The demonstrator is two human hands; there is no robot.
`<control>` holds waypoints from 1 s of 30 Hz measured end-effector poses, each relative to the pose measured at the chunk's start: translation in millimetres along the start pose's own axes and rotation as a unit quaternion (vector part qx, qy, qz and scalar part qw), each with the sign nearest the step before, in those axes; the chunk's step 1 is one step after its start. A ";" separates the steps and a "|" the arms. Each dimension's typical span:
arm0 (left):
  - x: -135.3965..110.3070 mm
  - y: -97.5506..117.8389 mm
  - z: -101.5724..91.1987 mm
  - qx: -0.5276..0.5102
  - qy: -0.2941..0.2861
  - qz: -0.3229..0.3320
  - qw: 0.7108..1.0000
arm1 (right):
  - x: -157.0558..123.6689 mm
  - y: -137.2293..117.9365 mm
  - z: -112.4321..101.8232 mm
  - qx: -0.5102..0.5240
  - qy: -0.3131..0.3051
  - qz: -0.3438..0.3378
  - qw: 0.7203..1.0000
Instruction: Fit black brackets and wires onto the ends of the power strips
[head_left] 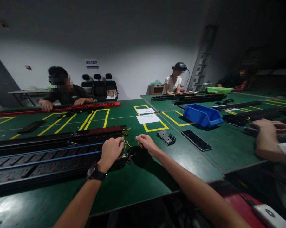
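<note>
A long black power strip [59, 153], with rows of socket-like modules, red dots and blue edging, lies across the left of the green table. My left hand [111, 149], with a watch on its wrist, rests over the strip's right end, fingers curled and closed. Short yellow and dark wires [128, 144] stick out of that end beside its fingertips. Just right of the wires, my right hand [146, 143] is raised over the table with its fingers pinched together. Whatever either hand grips is too small or hidden to make out.
Right of my hands lie a black perforated bracket [166, 137], a phone [196, 140] and a blue bin [202, 115]. White paper sheets [147, 118] lie beyond. A co-worker's hands [268, 131] are at far right; another person [64, 90] works behind a red rail [97, 106].
</note>
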State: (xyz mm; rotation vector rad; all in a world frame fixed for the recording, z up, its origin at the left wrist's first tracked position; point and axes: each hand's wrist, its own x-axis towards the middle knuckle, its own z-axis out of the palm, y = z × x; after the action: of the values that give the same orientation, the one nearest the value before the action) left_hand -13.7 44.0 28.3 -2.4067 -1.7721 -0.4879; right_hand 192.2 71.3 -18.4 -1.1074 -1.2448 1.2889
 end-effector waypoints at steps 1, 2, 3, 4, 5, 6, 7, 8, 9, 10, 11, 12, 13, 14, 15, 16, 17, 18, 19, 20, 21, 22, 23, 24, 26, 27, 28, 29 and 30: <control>0.1 0.5 0.1 0.010 0.001 0.010 1.000 | -0.2 -0.4 0.1 -0.001 0.001 0.000 1.000; 0.2 0.5 0.7 0.012 0.002 0.025 1.000 | -0.4 -0.9 0.1 -0.003 0.002 -0.001 1.000; 0.5 0.2 1.8 0.006 0.002 0.039 0.999 | -0.7 -1.4 -0.1 -0.006 0.003 -0.002 1.000; 0.7 -0.4 3.1 -0.008 -0.001 0.052 0.999 | -0.9 -2.0 -0.5 -0.009 0.004 -0.003 1.000; 1.0 -1.2 4.4 -0.026 -0.004 0.062 0.998 | -1.1 -2.6 -0.9 -0.011 0.005 -0.005 1.000; 1.1 -1.8 5.5 -0.045 -0.009 0.072 0.996 | -1.1 -2.9 -1.5 -0.014 0.006 -0.009 1.000; 1.2 -2.4 6.3 -0.062 -0.014 0.082 0.995 | -0.8 -3.0 -2.1 -0.017 0.008 -0.013 1.000; 1.2 -2.6 6.7 -0.073 -0.019 0.090 0.993 | -0.2 -2.8 -2.9 -0.021 0.011 -0.018 1.000; 1.1 -2.6 6.7 -0.079 -0.022 0.094 0.992 | 0.7 -2.4 -3.8 -0.026 0.014 -0.021 0.999; 0.9 -2.2 6.4 -0.079 -0.022 0.093 0.992 | 1.9 -1.9 -5.1 -0.033 0.018 -0.023 0.999; 0.6 -1.6 5.9 -0.073 -0.021 0.088 0.993 | 3.4 -1.3 -6.8 -0.043 0.026 -0.023 0.998; 0.2 -0.8 5.3 -0.063 -0.019 0.081 0.995 | 4.8 -0.9 -9.0 -0.058 0.040 -0.023 0.997; -0.2 0.0 4.8 -0.048 -0.015 0.072 0.996 | 6.1 -0.8 -11.7 -0.083 0.062 -0.029 0.994; -0.6 0.9 4.4 -0.032 -0.009 0.064 0.997 | 7.0 -1.0 -15.0 -0.121 0.089 -0.041 0.988; -1.0 1.6 4.3 -0.018 -0.003 0.057 0.998 | 7.6 -1.4 -18.5 -0.171 0.121 -0.061 0.976; -1.3 2.1 4.5 -0.007 0.002 0.053 0.999 | 7.6 -1.9 -22.1 -0.230 0.152 -0.086 0.957; -1.6 2.3 4.8 -0.001 0.006 0.051 0.999 | 7.3 -2.5 -25.4 -0.290 0.177 -0.112 0.934; -1.9 2.3 5.3 0.001 0.007 0.052 0.999 | 6.7 -2.8 -28.1 -0.344 0.189 -0.138 0.909; -2.1 2.1 6.0 -0.001 0.006 0.056 0.998 | 5.9 -2.7 -29.7 -0.386 0.186 -0.163 0.889; -2.2 1.8 6.7 -0.004 0.002 0.061 0.998 | 5.2 -2.1 -30.1 -0.417 0.168 -0.188 0.873; -2.3 1.4 7.3 -0.007 -0.001 0.066 0.998 | 4.7 -1.1 -29.2 -0.439 0.135 -0.214 0.862; -2.3 1.0 7.9 -0.010 -0.003 0.071 0.997 | 4.4 0.4 -27.1 -0.457 0.090 -0.238 0.852; -2.3 0.7 8.4 -0.013 -0.005 0.075 0.997 | 4.3 2.2 -23.9 -0.472 0.043 -0.259 0.841; -2.3 0.5 8.8 -0.016 -0.006 0.076 0.997 | 4.3 4.0 -20.0 -0.487 0.001 -0.273 0.829; -2.2 0.5 9.1 -0.018 -0.008 0.077 0.997 | 4.2 7.4 -11.4 -0.512 -0.058 -0.278 0.811; -2.2 0.6 9.1 -0.018 -0.008 0.078 0.997 | 4.1 8.7 -7.5 -0.520 -0.071 -0.274 0.806; -2.2 0.7 9.0 -0.017 -0.008 0.078 0.997 | 3.8 9.8 -4.1 -0.528 -0.078 -0.269 0.802; -2.2 0.8 8.9 -0.016 -0.008 0.079 0.997 | 3.3 10.4 -1.4 -0.535 -0.080 -0.266 0.798; -2.2 0.9 8.8 -0.015 -0.007 0.079 0.997 | 2.7 10.8 0.6 -0.542 -0.082 -0.265 0.793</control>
State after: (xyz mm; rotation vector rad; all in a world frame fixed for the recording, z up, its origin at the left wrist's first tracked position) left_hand -11.8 44.1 19.4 -2.5495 -1.5737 -0.4824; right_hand 190.7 74.1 -29.0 -1.2332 -2.3419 0.1356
